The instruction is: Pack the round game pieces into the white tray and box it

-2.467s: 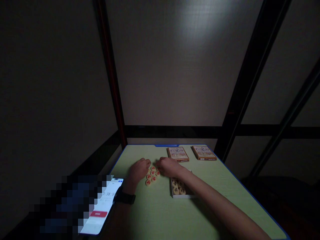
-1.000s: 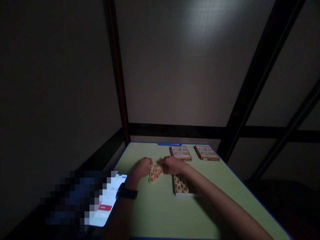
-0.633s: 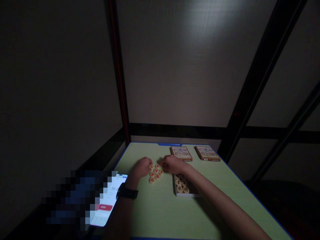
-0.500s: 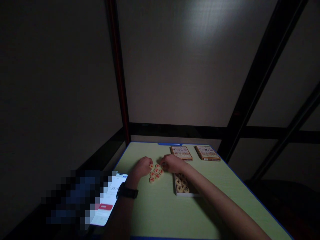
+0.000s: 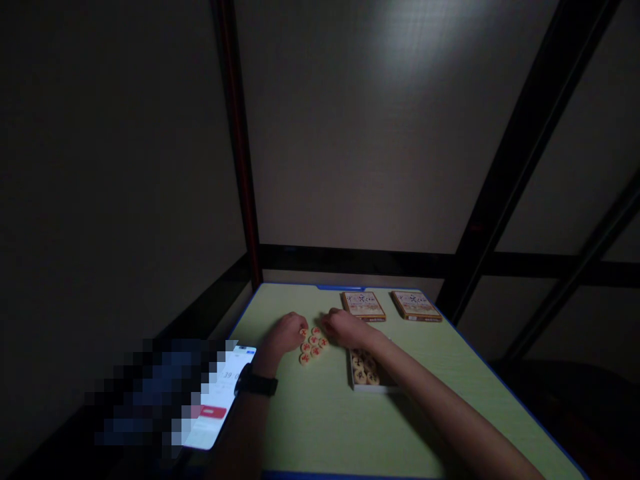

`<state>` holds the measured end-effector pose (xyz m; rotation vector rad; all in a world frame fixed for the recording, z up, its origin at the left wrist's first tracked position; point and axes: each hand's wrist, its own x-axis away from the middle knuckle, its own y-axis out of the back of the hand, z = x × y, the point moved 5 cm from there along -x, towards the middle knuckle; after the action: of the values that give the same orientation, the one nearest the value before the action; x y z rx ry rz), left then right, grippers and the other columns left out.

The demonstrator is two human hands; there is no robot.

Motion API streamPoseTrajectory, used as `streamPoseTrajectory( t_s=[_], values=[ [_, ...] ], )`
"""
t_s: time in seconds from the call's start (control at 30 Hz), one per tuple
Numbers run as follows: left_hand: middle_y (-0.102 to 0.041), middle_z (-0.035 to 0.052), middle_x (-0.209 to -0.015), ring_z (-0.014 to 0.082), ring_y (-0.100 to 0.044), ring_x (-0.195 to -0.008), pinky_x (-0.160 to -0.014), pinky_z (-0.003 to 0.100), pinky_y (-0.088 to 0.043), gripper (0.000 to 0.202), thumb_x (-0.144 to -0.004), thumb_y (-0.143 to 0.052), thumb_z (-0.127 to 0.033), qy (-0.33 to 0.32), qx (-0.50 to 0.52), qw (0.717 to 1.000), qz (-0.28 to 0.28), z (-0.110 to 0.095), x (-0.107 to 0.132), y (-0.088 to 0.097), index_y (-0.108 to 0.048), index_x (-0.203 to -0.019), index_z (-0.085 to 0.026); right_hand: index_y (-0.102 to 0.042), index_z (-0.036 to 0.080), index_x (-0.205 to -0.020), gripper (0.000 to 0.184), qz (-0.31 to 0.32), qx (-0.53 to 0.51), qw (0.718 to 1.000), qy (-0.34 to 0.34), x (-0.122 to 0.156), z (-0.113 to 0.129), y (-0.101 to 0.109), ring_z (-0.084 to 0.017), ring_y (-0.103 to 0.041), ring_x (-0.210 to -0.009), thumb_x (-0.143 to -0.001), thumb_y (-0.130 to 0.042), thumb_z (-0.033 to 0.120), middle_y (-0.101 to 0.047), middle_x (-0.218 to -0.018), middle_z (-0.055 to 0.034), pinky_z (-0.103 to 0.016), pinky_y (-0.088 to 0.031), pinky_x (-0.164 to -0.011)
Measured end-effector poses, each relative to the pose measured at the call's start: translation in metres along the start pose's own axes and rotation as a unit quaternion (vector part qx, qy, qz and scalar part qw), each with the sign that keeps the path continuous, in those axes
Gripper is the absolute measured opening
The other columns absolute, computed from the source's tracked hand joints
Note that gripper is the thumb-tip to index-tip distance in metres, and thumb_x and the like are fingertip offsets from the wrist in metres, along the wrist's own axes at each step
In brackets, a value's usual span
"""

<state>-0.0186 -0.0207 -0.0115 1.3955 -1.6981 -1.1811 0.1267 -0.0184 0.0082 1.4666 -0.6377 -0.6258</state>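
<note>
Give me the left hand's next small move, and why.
I'd probably have the left hand nudge the red-marked piece by its fingertips rightward: that piece seems slightly apart from the other red-marked pieces, which lie close together.

Table [image 5: 320, 430], green, blue-edged; phone [image 5: 220, 393], lit, at its left side; two flat printed boxes [image 5: 417, 305] near its far edge; dark rail [image 5: 360, 259] behind it.

Bright rectangular phone screen [image 5: 223, 393]: "39" legible. Red characters on round cream pieces [image 5: 314, 340], black on round tray pieces [image 5: 360, 377], dark script on flat orange-edged boxes [image 5: 364, 305]: too small to read.
</note>
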Motion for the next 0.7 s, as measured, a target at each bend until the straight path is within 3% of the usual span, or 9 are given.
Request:
streamPoseTrajectory(
  t_s=[0.33, 0.7],
  values=[
    [-0.069, 0.0058, -0.097, 0.0176, -0.063, -0.095, -0.089, 0.026, -0.047, 0.025, -0.074, -0.056, -0.001, -0.004, 0.005, 1.000, -0.002, 0.0006, 0.0009, -0.0006, -0.071, -0.085, -0.017, -0.070, 0.013, -0.094, 0.019, -0.051, -0.064, 0.996, 0.033, 0.0017, 0.0001, 0.0000, -0.017, -0.058, -0.082, -0.084, -0.055, 0.004, -0.065, -0.090, -0.0099, -0.023, -0.040, -0.073],
    [-0.070, 0.0081, -0.097, 0.0197, -0.064, -0.096, -0.089, 0.029, -0.047, 0.019, -0.080, -0.056, -0.007, -0.001, -0.006, 1.000, -0.004, -0.0022, 0.0033, 0.0017, -0.071, -0.089, -0.017, -0.073, 0.013, -0.096, 0.027, -0.073, -0.073, 0.993, 0.051, 0.0003, -0.0006, 0.0007, -0.018, -0.062, -0.082, -0.079, -0.054, 0.004, -0.072, -0.093, -0.0112, -0.024, -0.042, -0.073]
  ],
)
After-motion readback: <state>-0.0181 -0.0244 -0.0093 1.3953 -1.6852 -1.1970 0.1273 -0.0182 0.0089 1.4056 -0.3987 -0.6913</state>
